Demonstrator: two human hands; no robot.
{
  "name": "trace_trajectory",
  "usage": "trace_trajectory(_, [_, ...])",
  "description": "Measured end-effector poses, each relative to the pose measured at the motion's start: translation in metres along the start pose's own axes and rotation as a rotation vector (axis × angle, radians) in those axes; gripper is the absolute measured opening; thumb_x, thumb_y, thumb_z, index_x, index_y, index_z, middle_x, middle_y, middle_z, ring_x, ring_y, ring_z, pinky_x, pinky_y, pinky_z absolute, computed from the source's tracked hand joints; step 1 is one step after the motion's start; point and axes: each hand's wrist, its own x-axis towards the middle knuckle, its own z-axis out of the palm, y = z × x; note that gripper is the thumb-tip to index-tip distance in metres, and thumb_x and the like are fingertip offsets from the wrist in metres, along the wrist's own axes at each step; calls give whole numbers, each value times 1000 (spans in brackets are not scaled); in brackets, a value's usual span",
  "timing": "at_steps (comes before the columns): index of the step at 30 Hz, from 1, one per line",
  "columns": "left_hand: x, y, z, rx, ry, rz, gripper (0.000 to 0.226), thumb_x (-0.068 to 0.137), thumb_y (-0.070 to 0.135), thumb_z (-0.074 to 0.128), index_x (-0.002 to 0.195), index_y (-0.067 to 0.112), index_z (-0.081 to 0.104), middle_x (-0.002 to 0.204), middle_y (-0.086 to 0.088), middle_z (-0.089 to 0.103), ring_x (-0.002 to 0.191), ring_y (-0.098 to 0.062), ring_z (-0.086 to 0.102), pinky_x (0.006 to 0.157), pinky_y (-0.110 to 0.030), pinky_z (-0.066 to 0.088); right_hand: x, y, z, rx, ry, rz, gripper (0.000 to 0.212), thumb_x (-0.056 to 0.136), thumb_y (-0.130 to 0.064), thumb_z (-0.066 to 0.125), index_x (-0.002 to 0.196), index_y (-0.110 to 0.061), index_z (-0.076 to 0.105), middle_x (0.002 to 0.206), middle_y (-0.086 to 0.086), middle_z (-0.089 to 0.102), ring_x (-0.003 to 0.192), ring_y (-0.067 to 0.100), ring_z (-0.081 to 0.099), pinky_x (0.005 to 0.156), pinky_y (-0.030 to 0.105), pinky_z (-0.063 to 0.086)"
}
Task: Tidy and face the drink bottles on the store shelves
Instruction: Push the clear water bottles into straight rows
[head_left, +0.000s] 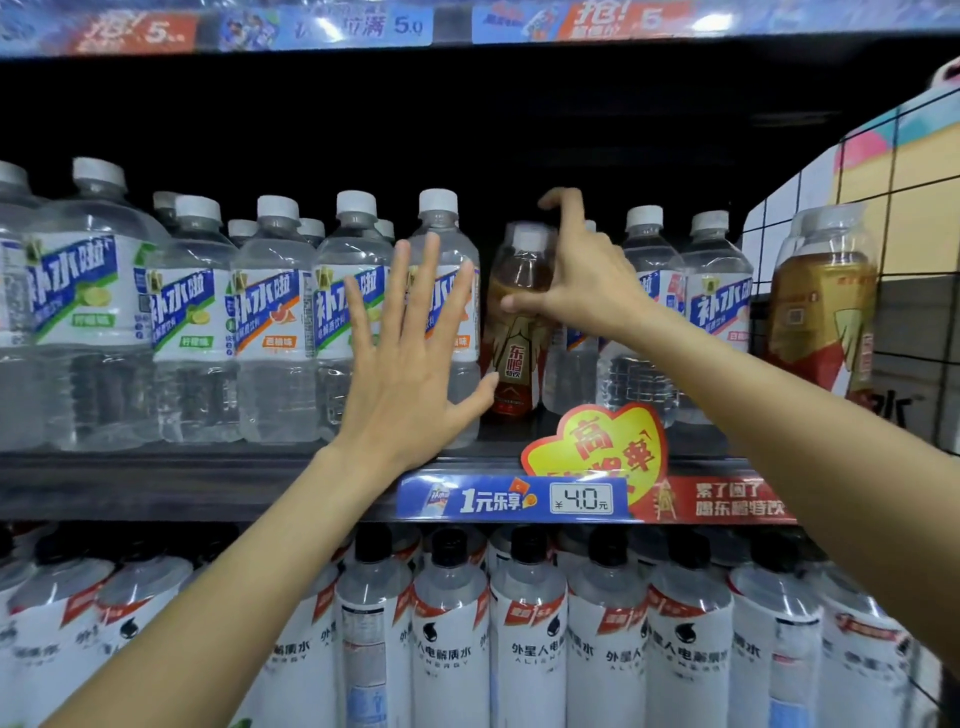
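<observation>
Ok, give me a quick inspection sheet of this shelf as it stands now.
Surface: middle shelf, dark, price strip along its front edge.
Job's things: clear bottles in a row, labels forward; one amber bottle standing among them.
Clutter: heart tag clipped at the shelf edge, below the amber bottle.
Grips: left hand flat and open against the clear bottles; right hand closed on the amber bottle's shoulder.
Cables: nothing seen.
Surroundings: white bottles on the shelf below; gold bottles at right by a wire grid.
</observation>
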Motion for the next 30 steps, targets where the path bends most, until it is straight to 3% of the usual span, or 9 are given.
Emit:
trace_trajectory(4, [1, 1, 0, -15, -17, 11, 86, 89, 64, 33, 154, 15, 8, 160, -15, -1, 147, -33, -3, 115, -60, -2, -8, -7, -15, 34, -3, 40, 91, 66, -57, 78, 133, -11, 38, 98, 2, 64, 98, 26, 61, 79, 38, 49])
trace_trajectory(7, [2, 0, -3, -39, -15, 16, 87, 90, 67, 31, 154, 12, 9, 160, -16, 1, 147, -31, -2, 117, -53, -4, -12, -13, -29, 122, -44, 62, 85, 67, -57, 76, 131, -11, 46, 122, 2, 60, 109, 18, 57, 88, 34, 49])
trace_trajectory(9, [3, 5, -8, -87, 7, 70, 84, 92, 63, 34, 151, 6, 18, 159, -17, 9, 147, -29, 4, 120, -46, 1, -16, -16, -38, 204, -68, 69, 82, 68, -52, 77, 131, -11, 46, 121, 0, 59, 107, 13, 56, 90, 33, 49])
trace_trajectory(12, [6, 29, -21, -295, 17, 82, 75, 94, 52, 41, 149, 4, 25, 156, -12, 24, 143, -23, 24, 115, -36, 26, -22, -8, -46, 284, -86, 97, 72, 71, -45, 78, 128, -12, 47, 98, -15, 56, 87, -1, 55, 78, 20, 51])
trace_trajectory(15, [16, 59, -35, -603, -106, -119, 85, 92, 47, 52, 153, 17, 2, 159, -3, 17, 140, -19, 29, 106, -37, 36, -27, 1, -53, 324, -83, 102, 69, 73, -44, 77, 128, -13, 49, 90, -19, 52, 82, -5, 54, 71, 15, 50])
trace_trajectory(17, [28, 73, -35, -681, -205, -190, 95, 90, 45, 58, 152, 22, -10, 155, -4, 27, 133, -21, 39, 101, -36, 40, -30, 4, -59, 286, -85, 120, 68, 74, -46, 75, 128, -15, 50, 91, -18, 52, 86, -2, 53, 70, 12, 45])
trace_trajectory(21, [44, 91, -29, -768, -264, -230, 103, 84, 48, 66, 152, 23, -8, 147, -6, 41, 130, -24, 44, 102, -39, 41, -43, 19, -68, 129, -73, 110, 67, 68, -69, 60, 120, -28, 57, 113, -3, 59, 118, 26, 48, 102, 39, 39])
trace_trajectory(25, [58, 112, -29, -740, -257, -211, 108, 79, 52, 70, 154, 21, -1, 145, -7, 39, 129, -24, 43, 96, -33, 38, -71, 39, -81, -169, 111, 190, 75, 84, -63, 53, 146, -22, 38, 155, 10, 25, 143, 31, 13, 113, 45, 19])
trace_trajectory(30, [67, 127, -34, -588, -286, -193, 105, 82, 55, 64, 153, 19, -4, 139, -14, 38, 119, -33, 49, 89, -35, 41, -83, 48, -90, 92, 64, 208, 78, 84, -63, 54, 148, -27, 31, 139, 4, 51, 129, 24, 44, 105, 42, 39])
